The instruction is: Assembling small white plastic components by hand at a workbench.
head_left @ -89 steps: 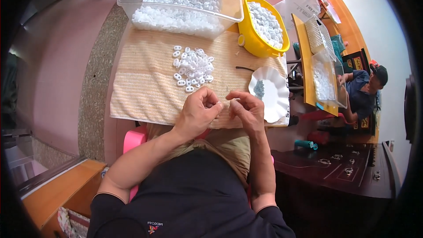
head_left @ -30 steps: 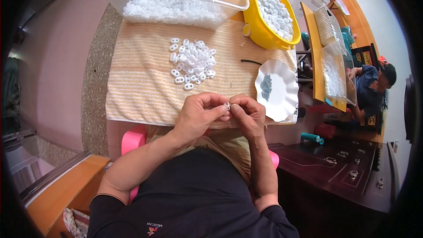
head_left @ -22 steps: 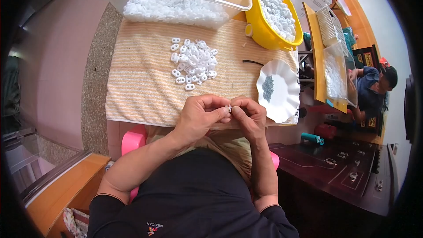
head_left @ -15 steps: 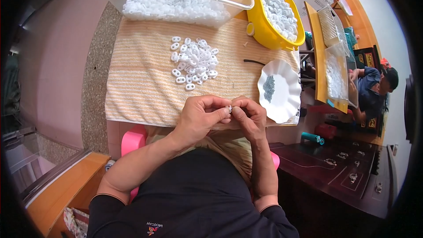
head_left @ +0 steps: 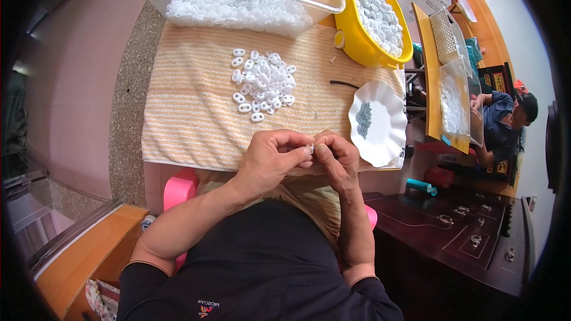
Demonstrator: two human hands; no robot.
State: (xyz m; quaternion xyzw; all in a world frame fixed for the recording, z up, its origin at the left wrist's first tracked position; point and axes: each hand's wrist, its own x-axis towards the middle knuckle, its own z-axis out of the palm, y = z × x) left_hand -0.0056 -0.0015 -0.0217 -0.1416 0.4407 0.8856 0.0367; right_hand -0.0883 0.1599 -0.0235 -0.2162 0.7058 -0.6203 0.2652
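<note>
Close in front of my body, both hands meet over the near edge of the striped towel. My left hand [head_left: 267,156] pinches a small white plastic piece [head_left: 311,149] between thumb and forefinger. Against its right side, my right hand [head_left: 338,159] is closed in a pinch; anything tiny between those fingertips is hidden. Beyond the hands lies a loose pile of white oval two-hole plastic pieces [head_left: 264,83]. To the right, a white scalloped plate [head_left: 386,134] holds a little heap of tiny grey metal-looking parts [head_left: 364,120].
A clear bin [head_left: 238,9] and a yellow tub [head_left: 351,41], both full of white pieces, stand at the towel's [head_left: 190,83] far side. A thin black strip [head_left: 344,84] lies above the plate. At far right, another person [head_left: 505,116] sits by a bin.
Both hands stay at nearly the same spot, pinching at the white piece. The fingertips have shifted only slightly around it; the pile and plate look unchanged.
</note>
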